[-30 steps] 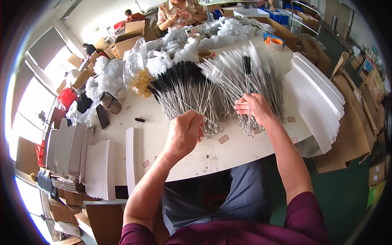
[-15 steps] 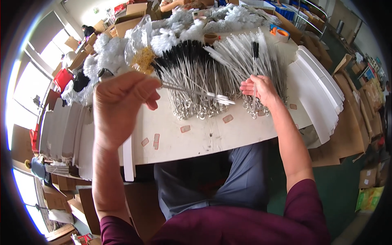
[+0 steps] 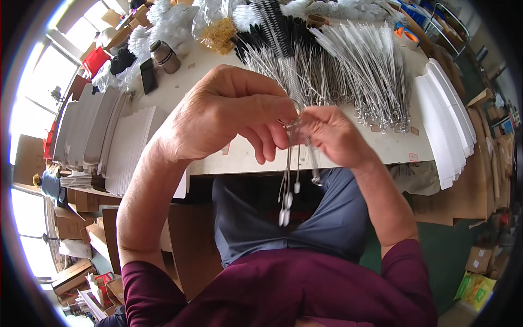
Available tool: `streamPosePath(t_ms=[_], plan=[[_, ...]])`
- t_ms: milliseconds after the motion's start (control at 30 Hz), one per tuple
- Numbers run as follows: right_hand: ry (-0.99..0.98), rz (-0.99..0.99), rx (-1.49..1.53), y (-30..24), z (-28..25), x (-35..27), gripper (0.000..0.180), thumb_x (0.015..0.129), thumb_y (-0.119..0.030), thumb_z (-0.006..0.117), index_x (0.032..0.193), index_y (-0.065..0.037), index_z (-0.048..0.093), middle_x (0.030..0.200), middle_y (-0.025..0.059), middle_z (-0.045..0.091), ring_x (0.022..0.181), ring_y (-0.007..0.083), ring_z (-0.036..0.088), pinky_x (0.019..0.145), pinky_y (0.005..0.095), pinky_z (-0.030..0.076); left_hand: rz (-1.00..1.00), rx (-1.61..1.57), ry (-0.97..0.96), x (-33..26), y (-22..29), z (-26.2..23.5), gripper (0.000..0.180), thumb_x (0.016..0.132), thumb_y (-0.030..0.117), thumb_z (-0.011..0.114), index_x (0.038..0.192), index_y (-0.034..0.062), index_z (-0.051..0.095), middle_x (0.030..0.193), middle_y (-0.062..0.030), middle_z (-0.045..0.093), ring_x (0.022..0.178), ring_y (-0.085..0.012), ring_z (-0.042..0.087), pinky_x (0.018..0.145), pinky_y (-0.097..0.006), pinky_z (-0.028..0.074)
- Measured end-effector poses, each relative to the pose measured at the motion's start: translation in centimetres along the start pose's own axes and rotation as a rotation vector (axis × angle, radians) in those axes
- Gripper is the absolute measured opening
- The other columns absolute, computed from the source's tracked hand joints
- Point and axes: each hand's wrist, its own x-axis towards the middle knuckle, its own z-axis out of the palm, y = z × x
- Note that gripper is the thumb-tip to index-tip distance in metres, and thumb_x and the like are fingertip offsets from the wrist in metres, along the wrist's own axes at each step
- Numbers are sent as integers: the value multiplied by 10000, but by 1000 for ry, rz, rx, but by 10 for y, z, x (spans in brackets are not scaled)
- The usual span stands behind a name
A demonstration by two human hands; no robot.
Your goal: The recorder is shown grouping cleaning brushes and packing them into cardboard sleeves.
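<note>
Wire brushes (image 3: 289,174) pinched between both hands (image 3: 283,117)

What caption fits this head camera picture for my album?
Left hand and right hand pinch a few thin wire brushes hanging over a table piled with brushes.
</note>
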Motion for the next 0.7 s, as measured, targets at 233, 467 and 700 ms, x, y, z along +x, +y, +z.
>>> streamPosePath(t_ms=[233,467,700], plan=[[-65,203,189,34,21,-12,401,1088,-287,491,1071,72,667,942,167,735,856,242,748,807,349,608,20,405,226,-10,-34,-31,190,983,100,629,967,-61,728,749,-78,701,642,-112,667,584,-257,553],[18,349,-27,61,23,-30,365,1093,-256,476,1093,74,632,848,127,708,728,184,708,688,301,592,-28,371,344,-12,-73,-40,139,951,67,671,949,-57,734,736,-65,699,611,-85,647,567,-243,534],[12,443,-131,76,23,-52,369,1097,-267,468,1086,58,642,781,62,653,637,125,633,625,266,540,-16,291,396,-14,-109,-48,180,944,124,657,915,-37,730,714,-63,687,599,-90,650,519,-243,532]])
